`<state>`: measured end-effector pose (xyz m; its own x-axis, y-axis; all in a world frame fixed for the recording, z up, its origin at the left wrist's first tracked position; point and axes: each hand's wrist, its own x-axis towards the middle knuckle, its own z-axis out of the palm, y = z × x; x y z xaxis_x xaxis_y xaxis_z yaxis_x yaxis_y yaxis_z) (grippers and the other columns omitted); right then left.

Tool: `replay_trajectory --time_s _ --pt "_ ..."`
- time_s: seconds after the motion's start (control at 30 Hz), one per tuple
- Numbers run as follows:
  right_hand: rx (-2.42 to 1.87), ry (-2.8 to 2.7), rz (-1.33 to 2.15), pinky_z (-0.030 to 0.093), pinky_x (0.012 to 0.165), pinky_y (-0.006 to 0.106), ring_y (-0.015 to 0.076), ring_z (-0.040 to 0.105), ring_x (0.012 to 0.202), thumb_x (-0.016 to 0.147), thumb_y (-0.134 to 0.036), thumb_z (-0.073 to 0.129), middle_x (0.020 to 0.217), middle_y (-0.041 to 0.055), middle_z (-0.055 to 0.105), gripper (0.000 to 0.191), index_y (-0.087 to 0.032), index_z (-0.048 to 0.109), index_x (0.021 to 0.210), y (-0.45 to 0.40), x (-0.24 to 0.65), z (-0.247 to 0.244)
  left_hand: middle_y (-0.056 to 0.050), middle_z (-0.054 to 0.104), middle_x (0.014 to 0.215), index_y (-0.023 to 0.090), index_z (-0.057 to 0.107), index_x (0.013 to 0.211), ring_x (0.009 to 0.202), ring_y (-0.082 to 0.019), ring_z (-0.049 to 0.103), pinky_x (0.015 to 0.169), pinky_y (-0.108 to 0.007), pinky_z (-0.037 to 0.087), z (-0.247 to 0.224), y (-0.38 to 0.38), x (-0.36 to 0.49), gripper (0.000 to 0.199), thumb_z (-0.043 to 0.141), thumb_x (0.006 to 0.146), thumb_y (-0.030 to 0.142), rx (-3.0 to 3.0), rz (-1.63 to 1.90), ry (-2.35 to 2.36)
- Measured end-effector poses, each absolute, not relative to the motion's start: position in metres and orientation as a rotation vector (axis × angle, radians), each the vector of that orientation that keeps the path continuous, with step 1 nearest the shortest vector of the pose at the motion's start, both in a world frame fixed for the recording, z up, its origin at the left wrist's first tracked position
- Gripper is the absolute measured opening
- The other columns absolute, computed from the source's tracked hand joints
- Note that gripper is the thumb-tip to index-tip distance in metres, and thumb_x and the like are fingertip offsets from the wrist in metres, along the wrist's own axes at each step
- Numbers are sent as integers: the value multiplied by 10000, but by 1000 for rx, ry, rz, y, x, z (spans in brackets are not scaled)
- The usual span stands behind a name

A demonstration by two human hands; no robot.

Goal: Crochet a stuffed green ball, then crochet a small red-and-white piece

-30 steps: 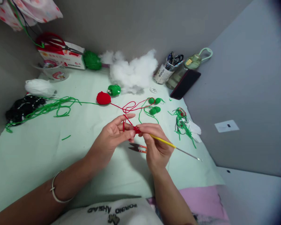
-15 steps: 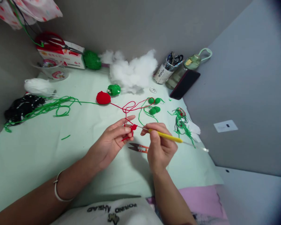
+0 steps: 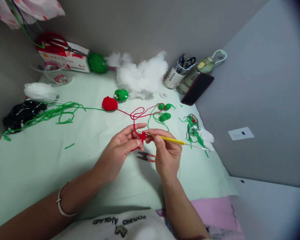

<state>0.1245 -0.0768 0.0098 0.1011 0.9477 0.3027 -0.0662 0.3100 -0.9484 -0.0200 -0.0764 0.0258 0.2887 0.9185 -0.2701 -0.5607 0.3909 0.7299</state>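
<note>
My left hand (image 3: 121,145) pinches a small red crochet piece (image 3: 142,136) between thumb and fingers, with red yarn running over the fingers. My right hand (image 3: 167,151) is closed around the yellow handle of a crochet hook (image 3: 173,140); its tip is at the red piece, and the exact stitch is too small to make out. From the left hand the strand loops back to a red yarn ball (image 3: 109,103). Partly hidden behind my right hand, orange-handled thread snips (image 3: 146,156) lie on the cloth.
Green crocheted pieces (image 3: 164,116) and yarn scraps (image 3: 195,130) lie to the right. White stuffing (image 3: 142,75), a pen cup (image 3: 176,75), a bottle (image 3: 190,80) and a phone (image 3: 197,89) stand at the back. Tangled green yarn (image 3: 62,111) and black yarn (image 3: 23,115) are at left.
My right hand has moved a little left with the crochet hook, bringing its tip into the red piece. My left thumb has shifted on the piece.
</note>
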Motion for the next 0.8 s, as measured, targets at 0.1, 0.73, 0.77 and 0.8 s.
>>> replay_trajectory --time_s 0.1,0.73,0.77,0.8 --pt "-958 -1247 931 582 680 311 150 690 740 989 -259 615 916 25 755 162 -258 778 993 -76 126 10 8 702 877 208 714 1223 766 -102 618 794 -231 495 25 -74 -21 346 735 878 229 573 1069 761" --pt "-979 -1215 970 573 604 318 147 665 651 986 -291 595 831 28 704 175 -220 737 914 -73 133 15 15 658 753 186 732 1234 674 -77 578 701 -187 495 20 -68 -30 386 772 851 187 514 1008 750" --pt "-1001 -1329 885 581 657 337 164 684 716 982 -258 601 854 35 719 157 -232 748 936 -75 131 14 19 671 773 206 696 1295 691 -82 586 720 -194 496 20 -70 -28 452 774 850 178 560 1032 771" --pt "-1023 -1456 747 585 719 359 182 700 800 972 -213 612 903 45 741 153 -247 761 972 -77 129 13 19 685 805 225 654 1351 719 -86 595 740 -199 497 20 -73 -26 522 775 847 168 594 1052 781"
